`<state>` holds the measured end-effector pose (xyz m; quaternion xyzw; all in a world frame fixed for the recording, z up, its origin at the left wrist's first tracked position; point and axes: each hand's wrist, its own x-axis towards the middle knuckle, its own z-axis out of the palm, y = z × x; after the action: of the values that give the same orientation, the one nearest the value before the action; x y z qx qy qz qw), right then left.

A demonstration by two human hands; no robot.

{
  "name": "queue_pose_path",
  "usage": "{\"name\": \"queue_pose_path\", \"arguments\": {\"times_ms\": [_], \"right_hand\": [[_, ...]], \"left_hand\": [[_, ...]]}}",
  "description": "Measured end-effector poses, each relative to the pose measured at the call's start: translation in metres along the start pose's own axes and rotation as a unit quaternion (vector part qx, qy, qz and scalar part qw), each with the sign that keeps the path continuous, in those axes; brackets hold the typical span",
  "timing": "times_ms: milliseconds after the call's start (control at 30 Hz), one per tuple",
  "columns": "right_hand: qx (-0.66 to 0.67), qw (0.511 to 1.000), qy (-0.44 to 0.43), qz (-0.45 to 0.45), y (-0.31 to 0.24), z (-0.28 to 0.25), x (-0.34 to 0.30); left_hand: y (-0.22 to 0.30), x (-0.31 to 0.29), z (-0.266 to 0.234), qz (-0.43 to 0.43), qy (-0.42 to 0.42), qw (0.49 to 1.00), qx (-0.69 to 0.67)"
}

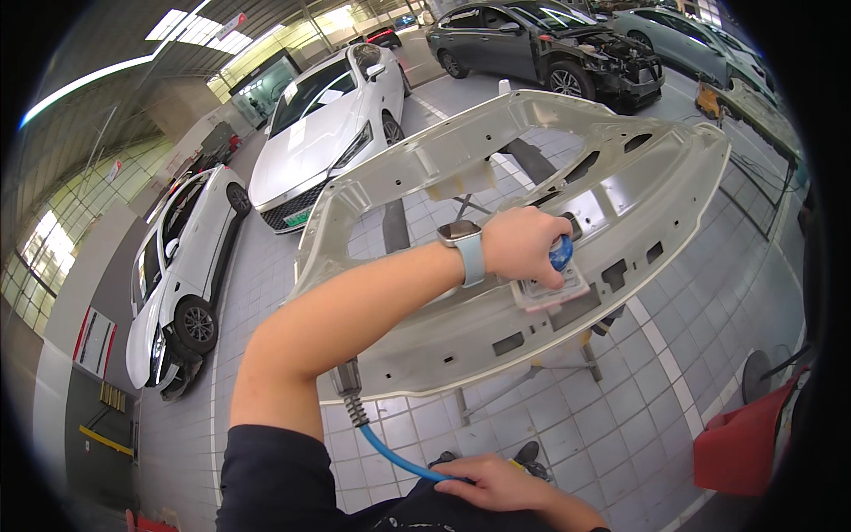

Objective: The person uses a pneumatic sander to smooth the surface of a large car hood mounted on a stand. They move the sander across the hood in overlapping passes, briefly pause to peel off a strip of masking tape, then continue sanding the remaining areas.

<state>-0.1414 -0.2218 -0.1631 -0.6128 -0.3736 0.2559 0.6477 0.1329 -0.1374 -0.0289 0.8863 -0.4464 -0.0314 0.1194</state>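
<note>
Head view, one entry, as I receive it from a distance.

Item: left hand [523, 246], right of centre in the frame, watch [461, 232] with pale blue strap at the wrist; fingers wrapped around the blue knob [560, 254] of a flat block [548, 294].

Item: that block, right of centre, held over the lower part of a large pale metal panel [625, 235]; its underside is hidden from me.

Item: right hand [501, 483], bottom centre; thumb and fingers closed on a blue hose [393, 456], which curves up leftward to a spring-wrapped fitting [355, 408].

Surroundings: white car [306, 120], upper left of centre; second white car [184, 270], left; dark grey car [523, 49], top; red bin [743, 443], lower right; tiled floor [612, 434] beneath.
</note>
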Motion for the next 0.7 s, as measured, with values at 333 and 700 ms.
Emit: {"name": "queue_pose_path", "arguments": {"times_ms": [333,700], "right_hand": [[-0.020,0.994,-0.104,-0.014,-0.001,0.060,0.054],[-0.037,0.987,-0.137,-0.075,0.016,0.195,0.175]], "left_hand": [[-0.038,-0.183,-0.045,-0.082,-0.051,0.995,-0.024],[-0.103,-0.367,-0.101,-0.175,-0.122,0.966,-0.145]]}}
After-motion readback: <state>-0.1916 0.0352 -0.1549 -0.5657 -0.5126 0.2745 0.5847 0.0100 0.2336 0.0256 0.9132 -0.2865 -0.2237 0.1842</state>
